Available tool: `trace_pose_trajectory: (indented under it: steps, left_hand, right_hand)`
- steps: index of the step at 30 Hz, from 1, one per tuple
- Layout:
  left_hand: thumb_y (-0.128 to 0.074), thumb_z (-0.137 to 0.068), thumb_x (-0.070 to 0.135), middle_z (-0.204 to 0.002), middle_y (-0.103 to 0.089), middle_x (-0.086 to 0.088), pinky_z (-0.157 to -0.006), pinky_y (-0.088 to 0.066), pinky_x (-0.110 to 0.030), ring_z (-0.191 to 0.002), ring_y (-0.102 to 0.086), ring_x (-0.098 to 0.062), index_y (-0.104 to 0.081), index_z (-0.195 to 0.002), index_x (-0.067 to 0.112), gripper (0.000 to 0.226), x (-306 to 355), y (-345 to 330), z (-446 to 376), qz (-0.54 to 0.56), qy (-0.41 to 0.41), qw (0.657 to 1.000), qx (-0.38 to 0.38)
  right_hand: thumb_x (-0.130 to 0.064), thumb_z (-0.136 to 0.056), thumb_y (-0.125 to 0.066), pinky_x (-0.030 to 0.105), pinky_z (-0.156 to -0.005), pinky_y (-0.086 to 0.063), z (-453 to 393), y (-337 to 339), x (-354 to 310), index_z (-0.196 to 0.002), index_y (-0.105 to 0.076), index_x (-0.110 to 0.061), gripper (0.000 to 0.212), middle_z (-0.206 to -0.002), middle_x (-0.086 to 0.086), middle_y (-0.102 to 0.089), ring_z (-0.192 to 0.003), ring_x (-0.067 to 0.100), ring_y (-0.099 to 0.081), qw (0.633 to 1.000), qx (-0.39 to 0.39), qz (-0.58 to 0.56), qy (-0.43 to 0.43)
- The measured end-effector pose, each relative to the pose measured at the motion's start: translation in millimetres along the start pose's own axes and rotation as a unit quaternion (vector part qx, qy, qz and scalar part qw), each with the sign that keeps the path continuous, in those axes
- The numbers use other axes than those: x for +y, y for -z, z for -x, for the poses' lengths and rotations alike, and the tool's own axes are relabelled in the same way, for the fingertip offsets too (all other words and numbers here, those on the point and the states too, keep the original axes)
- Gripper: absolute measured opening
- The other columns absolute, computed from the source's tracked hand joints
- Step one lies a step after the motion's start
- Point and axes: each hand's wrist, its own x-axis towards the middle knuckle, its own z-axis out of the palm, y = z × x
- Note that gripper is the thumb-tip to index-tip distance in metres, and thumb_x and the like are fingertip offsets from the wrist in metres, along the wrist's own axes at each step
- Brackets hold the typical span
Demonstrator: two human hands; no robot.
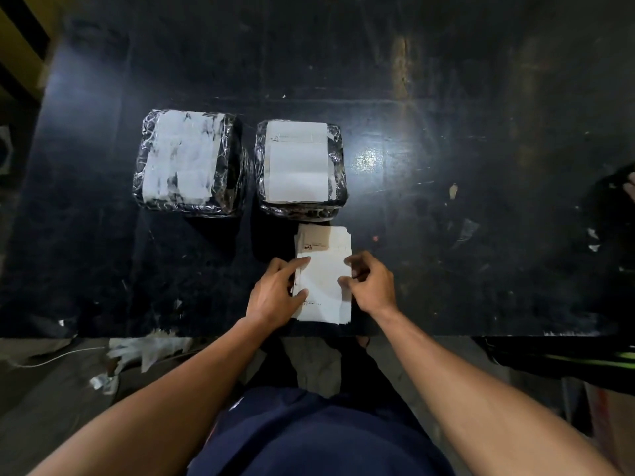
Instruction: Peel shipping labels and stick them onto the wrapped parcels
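Two parcels wrapped in shiny black film lie side by side on the dark table [446,166]. The left parcel [190,163] carries torn white label remnants on top. A clean white label covers the top of the right parcel [300,168]. Just in front of it, near the table's front edge, lies a stack of white shipping labels [324,273]. My left hand [276,293] rests on the stack's left side, forefinger and thumb pressing the top sheet. My right hand [371,283] pinches the top sheet's right edge between thumb and fingers.
Paper scraps [464,231] and tape bits dot the table to the right. Another person's hand and dark sleeve [615,201] show at the right edge. Torn backing paper [144,352] litters the floor at the lower left, by a thin white cable.
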Motion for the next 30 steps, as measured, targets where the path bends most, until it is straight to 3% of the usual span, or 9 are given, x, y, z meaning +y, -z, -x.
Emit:
trace_pose_trajectory:
  steps: [5,11,15,18,20,23,27,30]
  left_hand:
    - [-0.077,-0.086,0.041,-0.124,-0.048,0.009,-0.085,-0.061,-0.046,-0.097,-0.067,-0.019,-0.035,-0.149,0.055,0.077,-1,-1,-3,-0.019,0.014,1.000,-0.018]
    - [-0.077,-0.085,0.042,-0.122,-0.044,0.008,-0.085,-0.060,-0.046,-0.091,-0.065,-0.021,-0.024,-0.154,0.058,0.089,-1,1,-7,-0.036,0.014,0.998,-0.043]
    - [-0.078,-0.085,0.043,-0.121,-0.040,0.007,-0.086,-0.060,-0.045,-0.087,-0.063,-0.021,-0.018,-0.157,0.057,0.095,1,3,-10,-0.053,0.011,0.997,-0.061]
    - [-0.080,-0.084,0.044,-0.121,-0.039,0.007,-0.087,-0.060,-0.044,-0.088,-0.062,-0.021,-0.012,-0.157,0.059,0.101,1,6,-12,-0.068,0.004,0.994,-0.080]
    - [-0.081,-0.085,0.043,-0.123,-0.039,0.005,-0.089,-0.060,-0.046,-0.088,-0.063,-0.022,-0.009,-0.156,0.061,0.103,1,7,-13,-0.073,0.003,0.994,-0.084]
    - [-0.081,-0.085,0.041,-0.125,-0.040,0.005,-0.089,-0.060,-0.046,-0.089,-0.064,-0.023,-0.008,-0.155,0.063,0.103,2,9,-12,-0.071,0.004,0.994,-0.083]
    - [-0.081,-0.085,0.041,-0.127,-0.040,0.004,-0.085,-0.061,-0.045,-0.085,-0.065,-0.021,-0.006,-0.155,0.063,0.105,3,7,-11,-0.073,-0.001,0.994,-0.079]
    - [-0.081,-0.084,0.043,-0.130,-0.039,0.003,-0.081,-0.062,-0.044,-0.086,-0.065,-0.021,-0.008,-0.158,0.059,0.105,5,10,-10,-0.075,-0.004,0.994,-0.076]
  right_hand:
    - [0.004,-0.078,-0.082,0.017,-0.072,-0.053,-6,1,0,-0.099,-0.076,-0.019,0.033,-0.081,-0.003,-0.074,-0.067,0.001,-0.065,0.997,0.014,-0.065,-0.042]
    - [0.007,-0.081,-0.077,0.029,-0.082,-0.062,-9,4,3,-0.104,-0.075,-0.017,0.033,-0.087,-0.002,-0.075,-0.075,0.007,-0.069,0.994,0.014,-0.095,-0.055]
    - [-0.004,-0.078,-0.088,0.010,-0.063,-0.050,-10,4,-1,-0.106,-0.071,-0.019,0.036,-0.081,-0.005,-0.067,-0.064,0.001,-0.059,0.996,-0.003,-0.085,-0.041]
    - [0.001,-0.080,-0.085,0.005,-0.061,-0.049,-13,2,-3,-0.105,-0.071,-0.016,0.034,-0.074,-0.007,-0.062,-0.057,-0.007,-0.057,0.995,0.012,-0.090,-0.050]
    - [0.000,-0.082,-0.084,0.009,-0.070,-0.055,-14,4,-3,-0.108,-0.072,-0.018,0.034,-0.075,-0.007,-0.064,-0.062,-0.006,-0.060,0.995,0.023,-0.084,-0.056]
    - [-0.001,-0.084,-0.082,0.029,-0.087,-0.061,-15,8,-1,-0.110,-0.072,-0.020,0.034,-0.082,-0.008,-0.067,-0.075,0.002,-0.064,0.994,0.044,-0.081,-0.060]
    - [-0.001,-0.087,-0.078,0.032,-0.096,-0.058,-13,20,5,-0.109,-0.074,-0.018,0.028,-0.103,-0.009,-0.073,-0.092,0.006,-0.067,0.993,0.072,-0.075,-0.052]
    - [0.000,-0.087,-0.077,0.031,-0.101,-0.056,-11,36,7,-0.112,-0.078,-0.013,0.028,-0.111,-0.005,-0.075,-0.093,-0.001,-0.065,0.991,0.077,-0.096,-0.048]
